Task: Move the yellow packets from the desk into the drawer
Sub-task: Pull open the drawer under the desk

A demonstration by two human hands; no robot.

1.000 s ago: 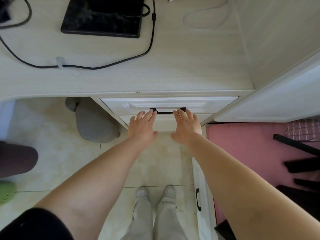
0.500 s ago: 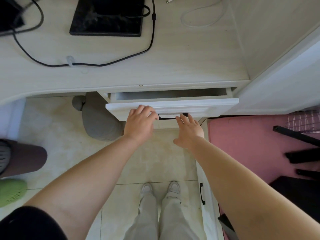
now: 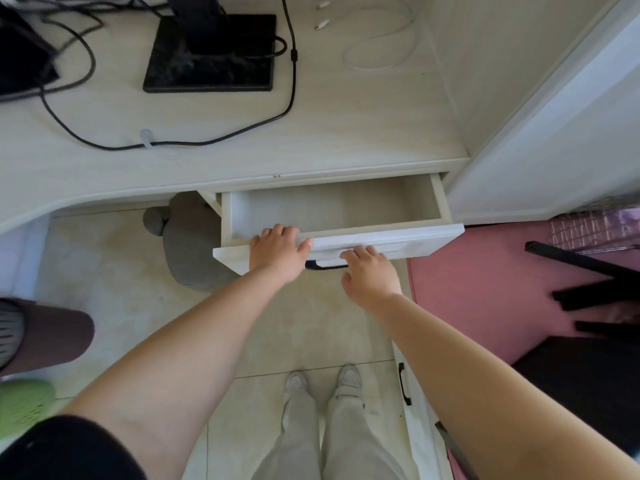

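The white drawer [image 3: 398, 233] under the desk [image 3: 346, 126] stands pulled out, and its visible inside is bare. No yellow packets show anywhere in view. My left hand [image 3: 277, 254] grips the top edge of the drawer front, fingers curled over it. My right hand [image 3: 369, 271] rests with its fingertips against the drawer front, covering the right end of the black handle [image 3: 325, 267]; its fingers are apart and hold nothing.
On the desk stand a black monitor base [image 3: 207, 60], a black cable [image 3: 242, 133] and a white cable [image 3: 381, 46]. A grey cushion [image 3: 187, 251] lies under the desk. A white cabinet door [image 3: 554, 133] flanks the right; a pink mat [image 3: 485, 289] lies below it.
The drawer went from shut to pulled well out. My left hand moved from the handle to the top edge of the drawer front; my right hand stayed by the handle.
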